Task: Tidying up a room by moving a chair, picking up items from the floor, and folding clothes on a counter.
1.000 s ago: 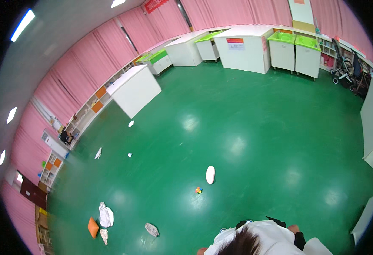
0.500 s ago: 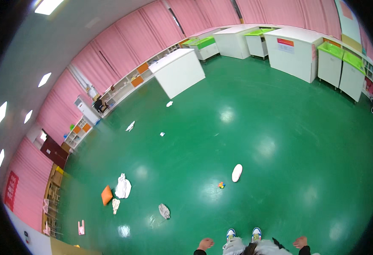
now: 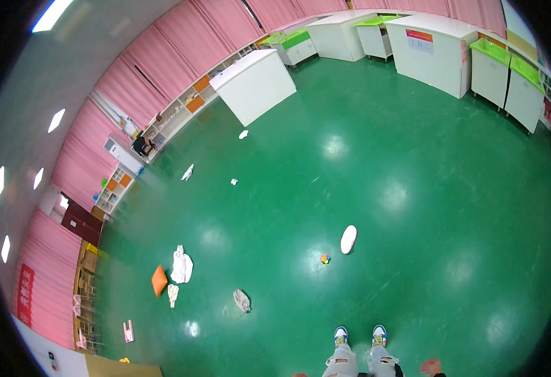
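My right hand [image 3: 431,367] hangs at the lower edge beside my right leg, touching nothing that I can see; its fingers are too small and smeared to read. Of my left hand [image 3: 300,375] only a sliver shows at the lower edge, with its fingers hidden. Both feet stand on the green floor in colourful sneakers [image 3: 379,335]. Ahead of them lie a small multicoloured toy [image 3: 325,259] and a white oval thing, perhaps a slipper [image 3: 349,239]. A grey crumpled cloth-like thing [image 3: 242,300] rests to the left.
Farther left lie an orange cushion [image 3: 159,281], a white garment [image 3: 181,266], a cream cloth [image 3: 173,295] and a pink piece [image 3: 128,331]. Small white crumpled things [image 3: 188,172] are scattered beyond. White cabinets [image 3: 254,88] and green-topped units [image 3: 490,72] stand at the far side.
My view has tipped down slightly, so more of my legs shows. Both hands have dropped lower in the picture, the left nearly out of it. The things on the floor lie as before.
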Action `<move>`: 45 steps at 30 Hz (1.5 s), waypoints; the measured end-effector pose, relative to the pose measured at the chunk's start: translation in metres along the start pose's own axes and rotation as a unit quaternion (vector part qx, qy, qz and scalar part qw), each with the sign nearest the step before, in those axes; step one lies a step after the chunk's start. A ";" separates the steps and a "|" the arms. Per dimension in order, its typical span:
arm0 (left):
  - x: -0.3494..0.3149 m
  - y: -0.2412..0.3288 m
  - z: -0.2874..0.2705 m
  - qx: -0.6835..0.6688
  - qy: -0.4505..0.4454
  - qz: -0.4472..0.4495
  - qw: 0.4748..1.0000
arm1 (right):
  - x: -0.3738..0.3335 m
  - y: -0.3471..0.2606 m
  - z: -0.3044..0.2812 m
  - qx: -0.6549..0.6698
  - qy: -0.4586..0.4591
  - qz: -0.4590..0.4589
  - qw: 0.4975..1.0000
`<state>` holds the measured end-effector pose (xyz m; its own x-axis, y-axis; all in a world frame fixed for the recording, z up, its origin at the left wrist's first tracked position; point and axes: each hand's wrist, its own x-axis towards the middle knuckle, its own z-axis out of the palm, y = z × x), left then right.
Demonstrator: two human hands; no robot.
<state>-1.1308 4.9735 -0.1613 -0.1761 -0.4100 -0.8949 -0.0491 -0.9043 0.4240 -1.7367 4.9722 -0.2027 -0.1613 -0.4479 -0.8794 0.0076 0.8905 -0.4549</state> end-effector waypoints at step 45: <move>-0.083 0.003 -0.263 -0.194 0.117 -0.018 0.974 | 0.072 -0.233 0.265 -0.053 -0.104 0.012 0.993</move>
<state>-0.8575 4.9735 -0.1220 0.0505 -0.3522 -0.9346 0.3323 -0.8765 0.3483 -1.4883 4.7113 -0.1972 0.0451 -0.4240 -0.9045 -0.0975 0.8992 -0.4264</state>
